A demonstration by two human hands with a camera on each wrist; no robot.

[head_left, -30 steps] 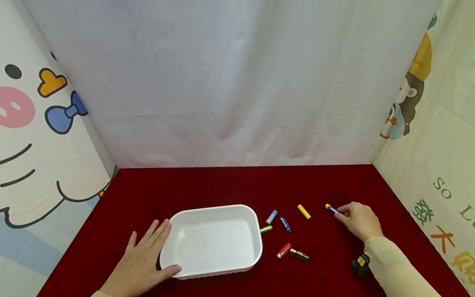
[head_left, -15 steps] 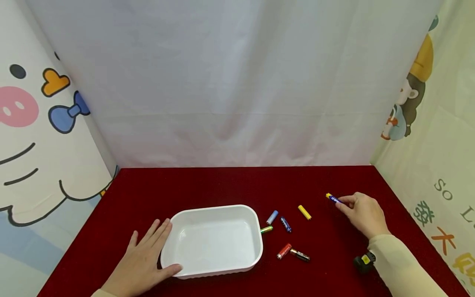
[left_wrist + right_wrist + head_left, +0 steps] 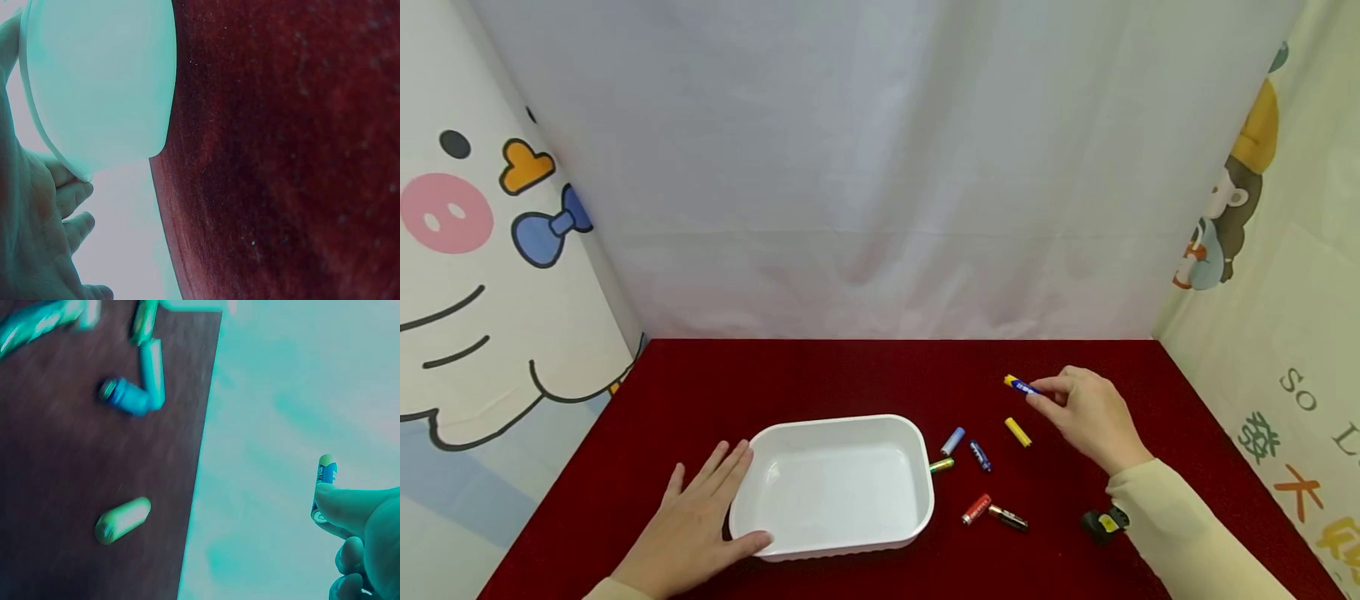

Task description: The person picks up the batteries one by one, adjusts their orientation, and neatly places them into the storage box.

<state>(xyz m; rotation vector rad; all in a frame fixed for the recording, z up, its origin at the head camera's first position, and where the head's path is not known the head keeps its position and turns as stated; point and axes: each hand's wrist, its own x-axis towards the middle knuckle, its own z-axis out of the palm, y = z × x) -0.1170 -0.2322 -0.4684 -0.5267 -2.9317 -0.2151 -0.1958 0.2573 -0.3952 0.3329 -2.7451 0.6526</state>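
Note:
A blue battery with a yellow end [image 3: 1021, 386] is pinched between the thumb and fingers of my right hand [image 3: 1093, 417], raised above the red table on the right. In the right wrist view this battery [image 3: 326, 472] sticks up past the thumb. My left hand [image 3: 688, 529] rests on the left end of a white rectangular tray [image 3: 835, 483], thumb over the near rim and fingers stretched along the side. The left wrist view shows the fingers [image 3: 78, 231] beside the tray wall [image 3: 106, 87].
Batteries lie right of the tray: light blue [image 3: 952, 441], dark blue [image 3: 980, 455], green [image 3: 942, 465] against the tray, yellow [image 3: 1018, 432], red [image 3: 977, 509] and black [image 3: 1008, 517]. A white curtain [image 3: 880, 208] stands behind the red table [image 3: 820, 379].
My right hand has lifted the blue and yellow battery off the table and carried it left, to above the yellow battery. The left hand stays at the tray.

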